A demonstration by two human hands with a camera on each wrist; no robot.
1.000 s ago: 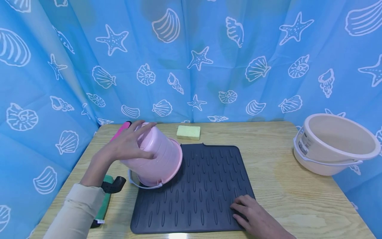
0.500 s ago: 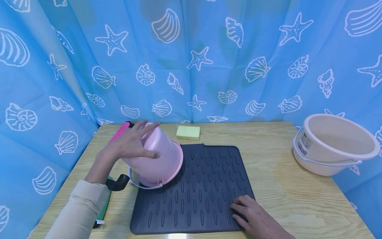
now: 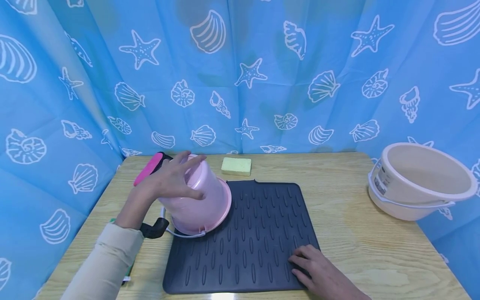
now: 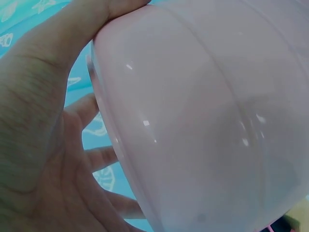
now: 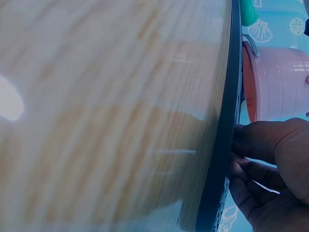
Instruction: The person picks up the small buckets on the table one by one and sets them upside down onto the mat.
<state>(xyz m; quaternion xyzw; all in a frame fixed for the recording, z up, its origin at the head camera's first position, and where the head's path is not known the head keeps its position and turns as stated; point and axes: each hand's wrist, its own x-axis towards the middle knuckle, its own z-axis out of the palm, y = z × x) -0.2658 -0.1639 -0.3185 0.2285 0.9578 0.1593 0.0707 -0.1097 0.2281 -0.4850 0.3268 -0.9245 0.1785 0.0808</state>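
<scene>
A pink bucket (image 3: 202, 208) is upside down and tilted at the left side of the dark ribbed mat (image 3: 247, 246), its rim low and its white handle (image 3: 189, 236) hanging at the near side. My left hand (image 3: 172, 179) grips it by the base, thumb on the wall and fingers spread across the bottom edge. In the left wrist view, the bucket wall (image 4: 188, 121) fills most of the picture. At the mat's lower right corner rests my right hand (image 3: 316, 268), holding nothing. The right wrist view has its fingertips touching the mat's surface.
A yellow sponge (image 3: 236, 166) lies behind the mat. On the right stands a large beige bucket (image 3: 401, 191) with a handle. Behind my left hand is a pink and black object (image 3: 149, 168). A green item is mostly hidden under my left forearm. A blue shell-print curtain (image 3: 240, 83) surrounds the table.
My left hand and the pink bucket have shifted slightly to the right, and more of the pink and black object shows. The right hand has stayed in place.
</scene>
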